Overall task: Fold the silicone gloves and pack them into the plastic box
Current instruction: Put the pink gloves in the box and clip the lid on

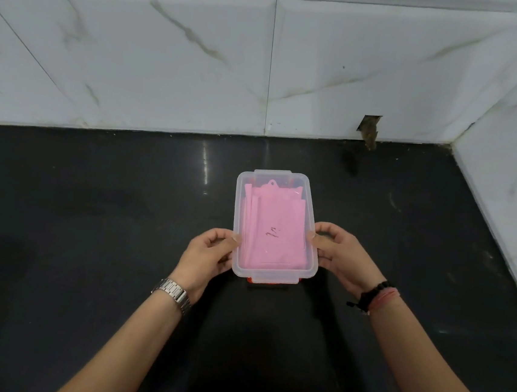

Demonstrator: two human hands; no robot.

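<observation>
**Desk:** What does the frame show?

**Photographer:** A person holds a clear plastic box [276,226] between both hands over a dark counter [91,211], toward its back edge by the marble-tiled wall [169,60]. The left hand [208,259] grips the box's left long side, fingers curled on the rim; the right hand [338,254] clasps the right side likewise.

**Desk:** And the gloves?

**Photographer:** Pink silicone gloves [274,229] lie folded flat inside, filling the box. A clear lid appears to sit on top. An orange latch [266,281] shows at the near end.

**Desk:** So how far along?

**Photographer:** Folding and packing look done. Whether the latches are snapped, I cannot tell; that may be all that remains.
</observation>
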